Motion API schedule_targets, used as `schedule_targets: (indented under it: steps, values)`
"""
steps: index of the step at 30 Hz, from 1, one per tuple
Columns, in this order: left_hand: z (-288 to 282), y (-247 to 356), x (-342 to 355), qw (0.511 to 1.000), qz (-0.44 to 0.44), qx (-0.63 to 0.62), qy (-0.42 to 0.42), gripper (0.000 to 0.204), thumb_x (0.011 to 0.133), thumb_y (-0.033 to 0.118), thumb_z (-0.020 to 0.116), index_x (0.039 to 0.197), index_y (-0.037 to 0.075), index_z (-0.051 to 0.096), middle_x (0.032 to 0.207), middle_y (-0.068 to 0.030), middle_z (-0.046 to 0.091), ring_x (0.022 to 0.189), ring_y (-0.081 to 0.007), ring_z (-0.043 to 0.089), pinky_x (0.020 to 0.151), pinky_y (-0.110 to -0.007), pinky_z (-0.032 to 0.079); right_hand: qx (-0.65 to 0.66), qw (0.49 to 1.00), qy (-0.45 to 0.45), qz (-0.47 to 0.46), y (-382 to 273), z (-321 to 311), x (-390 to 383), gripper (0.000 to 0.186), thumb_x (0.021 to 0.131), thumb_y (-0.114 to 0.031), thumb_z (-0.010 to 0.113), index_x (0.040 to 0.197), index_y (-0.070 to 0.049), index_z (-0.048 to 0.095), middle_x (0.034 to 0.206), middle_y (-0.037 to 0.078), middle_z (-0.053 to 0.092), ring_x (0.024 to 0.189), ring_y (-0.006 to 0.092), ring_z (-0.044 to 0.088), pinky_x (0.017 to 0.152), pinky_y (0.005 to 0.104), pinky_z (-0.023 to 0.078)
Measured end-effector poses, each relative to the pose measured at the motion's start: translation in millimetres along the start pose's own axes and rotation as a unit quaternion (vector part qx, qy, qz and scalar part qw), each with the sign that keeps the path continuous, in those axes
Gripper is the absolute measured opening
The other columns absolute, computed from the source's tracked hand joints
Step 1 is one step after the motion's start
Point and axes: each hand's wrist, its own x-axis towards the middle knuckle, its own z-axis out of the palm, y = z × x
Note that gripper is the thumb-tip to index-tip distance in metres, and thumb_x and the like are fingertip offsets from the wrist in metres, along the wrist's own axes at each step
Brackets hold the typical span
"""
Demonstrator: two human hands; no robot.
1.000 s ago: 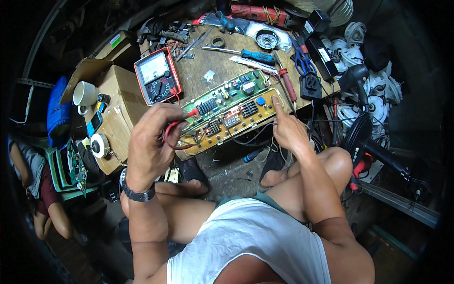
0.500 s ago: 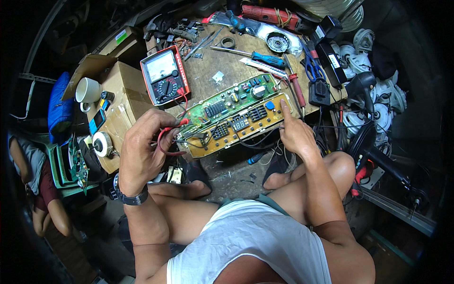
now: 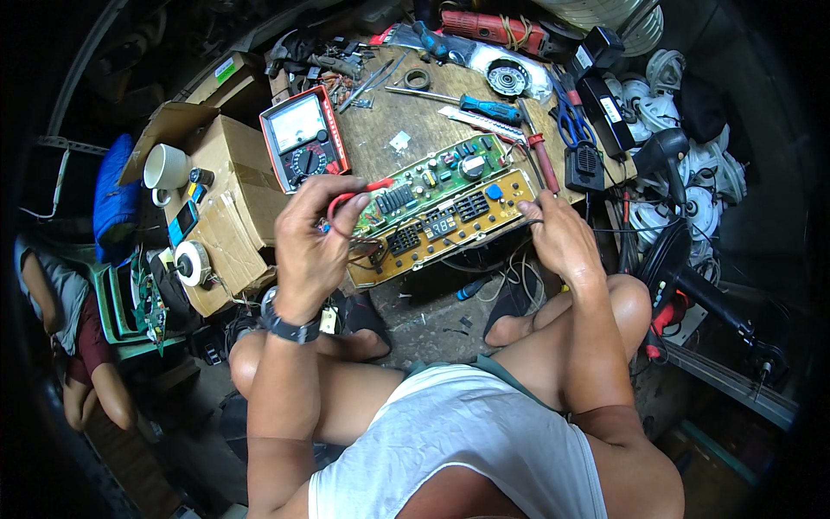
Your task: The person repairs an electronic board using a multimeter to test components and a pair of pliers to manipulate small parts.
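A green circuit board (image 3: 432, 179) and a tan control board (image 3: 450, 242) with a small display, button grids and a blue knob lie side by side along the workbench's front edge, wires trailing from them. My left hand (image 3: 316, 242) is closed on a red test probe (image 3: 377, 185), its lead looped by the fingers, over the green board's left part. My right hand (image 3: 558, 242) grips the right part of the tan board, thumb on its lower edge, other fingers partly hidden. An analogue multimeter (image 3: 301, 137) in a red case sits behind the boards, to the left.
Screwdrivers (image 3: 488, 107), pliers (image 3: 575, 121) and a soldering iron (image 3: 543, 164) crowd the bench (image 3: 372, 130). Cardboard boxes (image 3: 233, 242) stand left, white round parts (image 3: 692, 208) lie right, beside a black stand (image 3: 700, 285). Another person (image 3: 73, 337) is at the far left.
My left hand has moved up and right with the red probe. My right index finger has left the tan board's face, and that hand now grips the board's lower edge.
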Motion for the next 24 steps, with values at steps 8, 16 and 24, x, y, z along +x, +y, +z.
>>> schedule_targets:
  steps: [8, 16, 24]
  values:
    - [63, -24, 7, 0.996, -0.064, -0.036, 0.049, 0.022, 0.106, 0.015, 0.082, 0.122, 0.000, 0.080, 0.103, -0.0050, 0.082, 0.095, -0.0097, 0.074, 0.083, -0.026, 0.059, 0.165, 0.975, 0.120, -0.093, 11, -8, -2, 0.026, 0.106, -0.022, 0.077, 0.110, 0.002, 0.069, 0.107, 0.022, 0.070, 0.098, 0.0422, 0.072, 0.086, 0.0500, 0.056]
    - [99, -39, 16, 0.996, -0.077, 0.028, 0.047, 0.020, 0.106, 0.015, 0.081, 0.120, 0.000, 0.080, 0.098, -0.0097, 0.084, 0.089, -0.0130, 0.077, 0.080, -0.031, 0.060, 0.231, 0.926, 0.251, -0.159, 5, 26, 15, 0.014, 0.093, -0.003, 0.076, 0.104, 0.000, 0.067, 0.100, 0.015, 0.072, 0.086, 0.0308, 0.074, 0.073, 0.0403, 0.059]
    - [104, -37, 19, 0.995, -0.081, 0.012, 0.052, 0.022, 0.105, 0.018, 0.082, 0.118, 0.000, 0.081, 0.096, -0.0105, 0.084, 0.088, -0.0143, 0.078, 0.079, -0.032, 0.060, 0.260, 0.915, 0.269, -0.154, 7, 37, 23, 0.012, 0.093, -0.001, 0.073, 0.103, 0.000, 0.067, 0.099, 0.015, 0.072, 0.087, 0.0330, 0.073, 0.080, 0.0427, 0.058]
